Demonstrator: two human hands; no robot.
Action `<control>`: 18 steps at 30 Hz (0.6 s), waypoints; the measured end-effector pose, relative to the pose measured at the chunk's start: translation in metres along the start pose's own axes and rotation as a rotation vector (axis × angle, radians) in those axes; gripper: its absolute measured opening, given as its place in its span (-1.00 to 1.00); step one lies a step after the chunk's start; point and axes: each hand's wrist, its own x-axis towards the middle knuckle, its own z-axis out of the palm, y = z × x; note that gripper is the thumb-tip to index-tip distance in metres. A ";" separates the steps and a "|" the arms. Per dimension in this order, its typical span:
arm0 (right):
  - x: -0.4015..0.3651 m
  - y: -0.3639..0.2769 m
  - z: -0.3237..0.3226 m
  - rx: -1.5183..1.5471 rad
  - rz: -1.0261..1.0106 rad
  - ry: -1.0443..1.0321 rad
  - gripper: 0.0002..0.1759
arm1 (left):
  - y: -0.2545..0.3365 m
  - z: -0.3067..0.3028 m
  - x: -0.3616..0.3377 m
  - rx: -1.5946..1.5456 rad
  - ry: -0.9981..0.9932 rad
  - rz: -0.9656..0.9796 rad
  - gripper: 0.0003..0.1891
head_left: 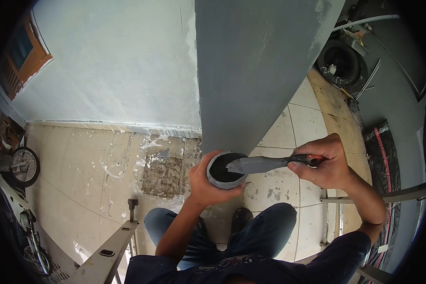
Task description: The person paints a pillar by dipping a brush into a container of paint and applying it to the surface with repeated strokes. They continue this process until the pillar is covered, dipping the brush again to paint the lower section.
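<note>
Fingers (210, 159) of the left hand (201, 180) clasp the cup (226, 185); the right hand (323, 163) grips the brush (265, 164), bristles across the cup's rim.

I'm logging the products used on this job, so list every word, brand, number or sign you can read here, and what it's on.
No text can be read.
Shirt: a print on the front, too blurred to read.
Red strip: marks too small to tell whether they are lettering.
Brush and paint container: no lettering can be made out.
</note>
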 end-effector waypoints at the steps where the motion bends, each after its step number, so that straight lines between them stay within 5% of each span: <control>1: -0.001 -0.001 -0.005 -0.021 0.018 0.009 -0.87 | 0.002 0.002 0.006 -0.003 0.004 0.004 -0.17; 8: -0.008 0.006 -0.015 0.020 0.018 0.153 -0.89 | 0.010 0.013 0.033 -0.032 -0.022 0.035 -0.20; 18: -0.011 0.013 -0.005 0.261 0.458 0.210 -0.85 | 0.007 0.019 0.042 -0.120 -0.017 -0.004 -0.20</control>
